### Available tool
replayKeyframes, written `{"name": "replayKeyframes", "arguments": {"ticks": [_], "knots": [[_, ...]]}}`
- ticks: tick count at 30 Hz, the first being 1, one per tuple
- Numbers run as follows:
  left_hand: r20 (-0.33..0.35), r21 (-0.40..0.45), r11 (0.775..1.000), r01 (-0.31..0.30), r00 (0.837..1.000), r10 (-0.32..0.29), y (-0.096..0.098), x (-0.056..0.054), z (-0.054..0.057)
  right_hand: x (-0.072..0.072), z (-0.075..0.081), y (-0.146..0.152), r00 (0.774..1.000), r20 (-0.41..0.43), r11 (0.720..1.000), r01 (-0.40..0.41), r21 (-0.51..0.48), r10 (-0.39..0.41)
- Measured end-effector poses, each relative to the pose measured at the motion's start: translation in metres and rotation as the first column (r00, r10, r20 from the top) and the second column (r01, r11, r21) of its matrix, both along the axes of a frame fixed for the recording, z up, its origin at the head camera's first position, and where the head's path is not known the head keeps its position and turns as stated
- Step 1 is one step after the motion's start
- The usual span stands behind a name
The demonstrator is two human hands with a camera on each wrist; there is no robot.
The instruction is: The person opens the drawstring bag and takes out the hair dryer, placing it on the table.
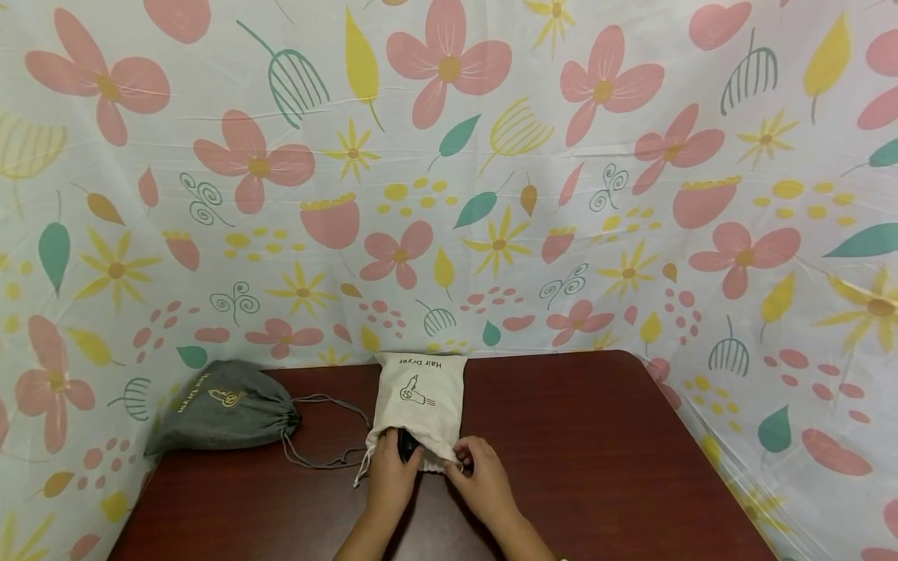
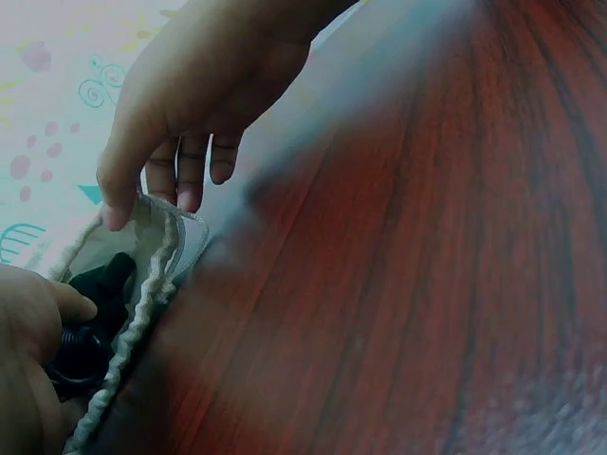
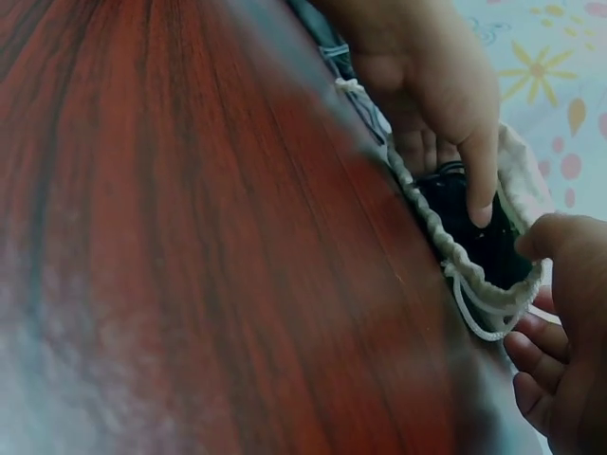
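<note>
A cream drawstring bag (image 1: 421,397) printed "Hair Dryer" lies on the table with its mouth toward me. Part of a black hair dryer (image 2: 81,355) shows inside the mouth; the bag hides the rest. My left hand (image 1: 393,471) reaches into the opening and holds the hair dryer, its thumb (image 3: 481,194) on the black surface and its other fingers partly hidden. At the right side of the mouth, my right hand (image 1: 484,477) pinches the bag's rim between thumb and fingers. A white drawstring loop (image 3: 474,308) hangs by that rim.
A grey drawstring bag (image 1: 231,409), also printed "Hair Dryer", lies full and cinched at the table's left edge. Its cord (image 1: 330,463) trails toward the cream bag. Behind the dark red wooden table (image 1: 596,452) hangs a flower-patterned curtain (image 1: 491,195).
</note>
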State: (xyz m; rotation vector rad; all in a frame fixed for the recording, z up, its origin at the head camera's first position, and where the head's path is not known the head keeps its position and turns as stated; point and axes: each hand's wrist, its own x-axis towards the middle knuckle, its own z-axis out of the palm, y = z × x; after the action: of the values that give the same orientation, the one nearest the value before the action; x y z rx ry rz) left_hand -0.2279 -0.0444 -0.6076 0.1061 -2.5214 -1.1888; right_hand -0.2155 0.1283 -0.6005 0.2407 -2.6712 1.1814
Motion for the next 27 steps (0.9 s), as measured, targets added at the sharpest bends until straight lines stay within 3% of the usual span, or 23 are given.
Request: {"name": "replayKeyframes", "arguments": {"ticks": [12,23,27], "knots": [[-0.025,0.006,1.000,-0.021,0.999,0.021,-0.0036,0.0017,0.0026,-0.0029,0.0019,0.0066,0.987,0.085,0.978,-0.123,-0.171,0.139],[-0.020,0.032,0.999,-0.012,1.000,0.013,-0.0060,0.0051,0.0083,-0.0056,0.0042,0.0077,0.965,0.195,0.970,-0.135,-0.202,0.175],[0.003,0.045,0.999,-0.005,1.000,0.005,-0.0073,0.0075,0.0092,-0.0064,0.0067,0.0080,0.955,0.239,0.960,-0.113,-0.256,0.176]]}}
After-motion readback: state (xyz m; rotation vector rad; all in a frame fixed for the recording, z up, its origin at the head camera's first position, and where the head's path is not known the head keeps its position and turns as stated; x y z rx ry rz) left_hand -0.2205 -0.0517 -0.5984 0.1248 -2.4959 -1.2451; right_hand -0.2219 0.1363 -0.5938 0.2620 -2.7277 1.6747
